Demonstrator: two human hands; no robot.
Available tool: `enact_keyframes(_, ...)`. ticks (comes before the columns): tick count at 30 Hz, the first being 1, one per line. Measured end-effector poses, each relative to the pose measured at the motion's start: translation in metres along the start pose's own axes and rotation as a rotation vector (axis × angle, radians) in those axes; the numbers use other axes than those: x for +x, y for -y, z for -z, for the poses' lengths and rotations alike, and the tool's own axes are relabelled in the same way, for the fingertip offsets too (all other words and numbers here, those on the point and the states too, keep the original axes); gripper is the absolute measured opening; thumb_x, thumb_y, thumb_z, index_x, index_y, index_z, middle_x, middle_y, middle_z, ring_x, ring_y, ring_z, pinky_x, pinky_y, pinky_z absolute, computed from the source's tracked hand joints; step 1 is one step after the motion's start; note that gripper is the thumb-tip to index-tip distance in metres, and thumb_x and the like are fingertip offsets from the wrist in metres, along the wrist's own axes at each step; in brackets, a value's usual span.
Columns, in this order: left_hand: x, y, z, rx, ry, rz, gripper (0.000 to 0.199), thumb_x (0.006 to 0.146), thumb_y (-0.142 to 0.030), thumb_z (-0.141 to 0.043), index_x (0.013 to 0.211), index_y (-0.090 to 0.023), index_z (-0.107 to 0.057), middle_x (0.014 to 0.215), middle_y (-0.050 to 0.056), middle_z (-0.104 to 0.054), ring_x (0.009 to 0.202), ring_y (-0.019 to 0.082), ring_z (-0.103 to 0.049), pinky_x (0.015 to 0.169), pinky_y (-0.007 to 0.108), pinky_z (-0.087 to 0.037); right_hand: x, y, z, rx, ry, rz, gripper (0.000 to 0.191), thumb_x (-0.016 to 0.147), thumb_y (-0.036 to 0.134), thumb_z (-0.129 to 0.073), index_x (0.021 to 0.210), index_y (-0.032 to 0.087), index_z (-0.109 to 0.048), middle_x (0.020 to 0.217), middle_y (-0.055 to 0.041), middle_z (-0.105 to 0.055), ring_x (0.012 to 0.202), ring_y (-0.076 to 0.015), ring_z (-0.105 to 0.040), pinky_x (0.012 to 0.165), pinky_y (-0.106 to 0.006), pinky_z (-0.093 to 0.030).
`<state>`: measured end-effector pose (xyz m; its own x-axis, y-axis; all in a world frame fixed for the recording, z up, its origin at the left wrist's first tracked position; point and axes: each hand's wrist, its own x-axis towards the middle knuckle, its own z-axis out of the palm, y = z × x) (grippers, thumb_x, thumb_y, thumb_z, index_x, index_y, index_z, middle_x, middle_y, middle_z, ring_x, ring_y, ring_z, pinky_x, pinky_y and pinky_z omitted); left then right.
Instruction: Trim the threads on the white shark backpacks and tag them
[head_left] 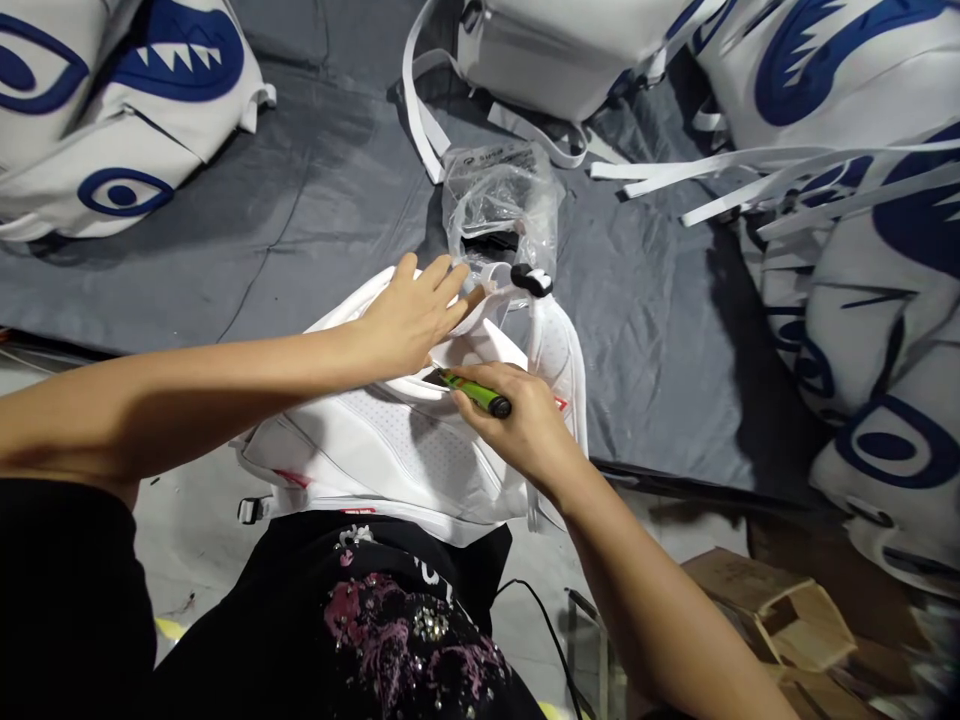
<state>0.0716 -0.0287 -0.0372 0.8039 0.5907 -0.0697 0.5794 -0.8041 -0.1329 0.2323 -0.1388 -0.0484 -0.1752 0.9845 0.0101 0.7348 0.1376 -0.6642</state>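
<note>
A person is standing at a table spread with dark grey cloth (330, 200), and a white bag (390, 435) is lying across its near edge, centre, against the person's black clothing. The left hand (412, 318) is resting palm down on the bag's far rim, fingers spread wide. The right hand (525, 415) is gripping a green tool (480, 395) with a black end; its tip is pointing left into a fold close beside the left thumb, and its exact kind is not clear. For good control, the left hand should probably be holding the fabric flat and taut, with the thumb clear of the tip, while the right is making small, light movements. The shoulder strap (561, 345), with its black buckle (525, 278), is standing just right of the work, and a clear plastic bag (502, 185) is lying beyond; both would best be staying clear of the tool.
</note>
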Motion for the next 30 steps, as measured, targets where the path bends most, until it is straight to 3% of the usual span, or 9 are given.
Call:
enact_keyframes(4,-0.001,0.000,0.007,-0.047,0.048,0.023,0.089,0.082,-0.036,-0.067,0.155,-0.022,-0.019,0.159,0.014,-0.025,0.140,0.038,-0.027,0.110,0.053,-0.029,-0.001,-0.003,0.006,0.102,0.010,0.025,0.024,0.088,0.027,-0.060,0.107,0.021,-0.074,0.104,-0.0073,-0.074,0.095,-0.0233,-0.069,0.088,-0.042,-0.054)
enact_keyframes(13,-0.006,0.016,0.021,-0.061,0.090,0.072,0.094,0.084,-0.045,-0.065,0.157,-0.022,-0.011,0.164,0.017,-0.012,0.146,0.044,-0.016,0.110,0.059,-0.024,0.001,-0.001,0.010,0.092,0.034,0.017,0.024,0.088,0.023,-0.060,0.107,0.020,-0.073,0.103,-0.0065,-0.075,0.096,-0.0238,-0.068,0.087,-0.042,-0.054)
enact_keyframes(18,-0.007,0.014,0.023,-0.050,0.087,0.065,0.096,0.084,-0.044,-0.066,0.158,-0.018,-0.011,0.164,0.019,-0.010,0.147,0.042,-0.015,0.112,0.060,-0.024,0.002,0.001,0.006,0.052,0.034,0.013,0.026,0.088,0.024,-0.060,0.110,0.020,-0.074,0.104,-0.0056,-0.076,0.096,-0.0239,-0.067,0.091,-0.043,-0.051)
enact_keyframes(24,-0.004,0.007,0.020,0.005,0.087,0.003,0.120,0.073,-0.050,-0.077,0.158,-0.012,-0.001,0.164,0.021,-0.007,0.149,0.043,-0.009,0.116,0.065,-0.012,0.002,0.004,-0.005,0.078,-0.040,0.015,0.030,0.088,0.028,-0.060,0.113,0.018,-0.074,0.101,-0.0081,-0.075,0.093,-0.0230,-0.065,0.086,-0.040,-0.053)
enact_keyframes(30,-0.003,0.002,0.022,0.032,0.101,0.032,0.090,0.088,-0.031,-0.060,0.159,-0.013,-0.008,0.162,0.017,-0.021,0.136,0.035,-0.036,0.103,0.049,-0.037,0.004,0.009,-0.001,0.070,0.024,-0.049,0.030,0.087,0.030,-0.061,0.112,0.020,-0.074,0.100,-0.0084,-0.074,0.091,-0.0232,-0.068,0.085,-0.041,-0.053)
